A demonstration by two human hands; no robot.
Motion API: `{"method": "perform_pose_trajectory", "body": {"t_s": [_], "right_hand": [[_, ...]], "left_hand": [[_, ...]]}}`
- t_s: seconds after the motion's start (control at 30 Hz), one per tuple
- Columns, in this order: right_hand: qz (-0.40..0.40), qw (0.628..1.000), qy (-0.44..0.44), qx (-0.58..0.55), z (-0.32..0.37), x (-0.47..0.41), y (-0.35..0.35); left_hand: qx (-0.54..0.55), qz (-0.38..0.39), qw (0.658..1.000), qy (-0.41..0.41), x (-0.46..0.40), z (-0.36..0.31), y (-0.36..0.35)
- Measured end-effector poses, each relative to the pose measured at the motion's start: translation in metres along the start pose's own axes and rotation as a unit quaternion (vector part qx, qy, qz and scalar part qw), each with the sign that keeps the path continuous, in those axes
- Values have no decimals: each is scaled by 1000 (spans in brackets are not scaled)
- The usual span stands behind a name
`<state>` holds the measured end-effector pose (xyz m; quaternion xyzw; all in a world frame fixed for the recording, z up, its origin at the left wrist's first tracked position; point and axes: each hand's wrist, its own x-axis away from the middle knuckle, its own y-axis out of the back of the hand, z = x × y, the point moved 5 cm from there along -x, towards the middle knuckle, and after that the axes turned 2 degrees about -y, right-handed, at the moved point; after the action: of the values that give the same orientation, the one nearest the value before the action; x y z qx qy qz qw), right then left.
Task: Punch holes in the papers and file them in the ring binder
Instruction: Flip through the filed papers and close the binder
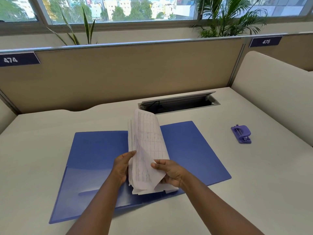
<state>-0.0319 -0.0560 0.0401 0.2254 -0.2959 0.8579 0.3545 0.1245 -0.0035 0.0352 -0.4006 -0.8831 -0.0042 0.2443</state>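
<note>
A blue ring binder (94, 150) lies open and flat on the desk in front of me. Over its middle I hold a stack of printed papers (147, 150), standing on edge and curling over to the right at the top. My left hand (121, 167) grips the stack's left side, thumb on the front sheet. My right hand (169, 172) holds the right side, thumb pressing a bent sheet. The binder's rings are hidden behind the papers and my hands. A purple hole punch (241, 134) sits apart on the desk to the right.
The white desk (37, 143) has a cable tray opening (179, 103) with its lid raised just behind the binder. Beige partition panels (118, 73) wall the desk at the back and right. Plants stand behind the partition under the window.
</note>
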Motion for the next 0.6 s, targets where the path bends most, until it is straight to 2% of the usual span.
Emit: {"method": "perform_pose_trajectory", "body": {"t_s": [0.13, 0.33, 0.43, 0.6], "right_hand": [[-6, 998, 31, -53, 10, 6, 18], [-44, 981, 126, -141, 32, 21, 80], [-113, 966, 148, -180, 33, 26, 115], [-312, 922, 146, -176, 20, 30, 171]], "left_hand": [[-36, -28, 999, -6, -2, 1, 9], [-17, -72, 997, 14, -6, 10, 22], [-55, -104, 993, 17, -13, 9, 34], [-130, -153, 979, 27, -24, 7, 56]]}}
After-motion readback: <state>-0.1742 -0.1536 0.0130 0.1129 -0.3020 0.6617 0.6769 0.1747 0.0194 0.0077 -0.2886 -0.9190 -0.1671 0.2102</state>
